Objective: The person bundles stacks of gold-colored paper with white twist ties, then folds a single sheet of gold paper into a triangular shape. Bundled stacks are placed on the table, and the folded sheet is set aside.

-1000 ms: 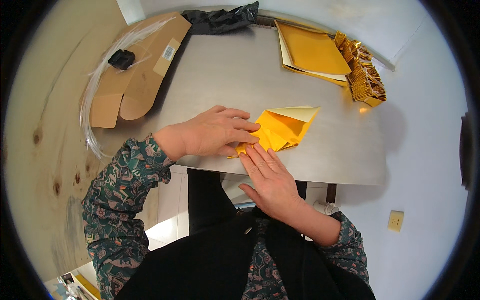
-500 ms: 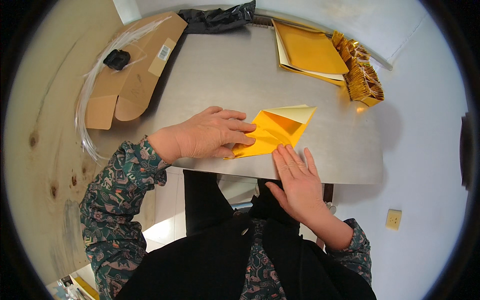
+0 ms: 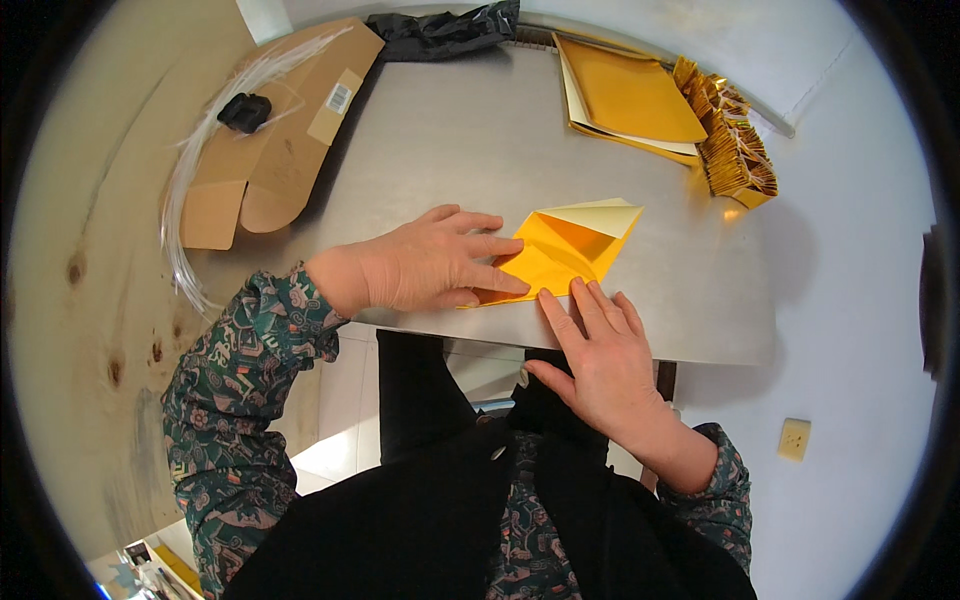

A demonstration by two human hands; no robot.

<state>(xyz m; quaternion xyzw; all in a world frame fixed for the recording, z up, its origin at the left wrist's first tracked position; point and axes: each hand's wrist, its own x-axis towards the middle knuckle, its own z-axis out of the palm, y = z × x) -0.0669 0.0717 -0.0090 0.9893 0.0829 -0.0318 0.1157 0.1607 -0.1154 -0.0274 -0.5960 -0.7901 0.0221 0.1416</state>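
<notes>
A sheet of gold paper (image 3: pixel 552 256), partly folded, lies on the metal table in front of me. Its far right corner is folded over and shows a pale cream back. My left hand (image 3: pixel 430 262) rests on the left part of the paper, fingers spread and pressing flat, covering that end. At the paper's near edge, the fingertips of my right hand (image 3: pixel 605 360) touch the gold surface; these fingers are stretched out, with the thumb apart, off the table's front edge. Neither hand grips anything.
A stack of gold sheets (image 3: pixel 630 95) lies at the far right beside bundled folded gold paper pieces (image 3: pixel 738 150). To the left stand a cardboard box (image 3: pixel 275 140) with white plastic strands (image 3: pixel 185 175) and a black object (image 3: pixel 244 113). A black plastic bag (image 3: pixel 440 35) lies at the back.
The fingers of my left hand have slid a little to the right over the paper. My right fingertips have spread slightly along the near edge. The whole view has shifted slightly.
</notes>
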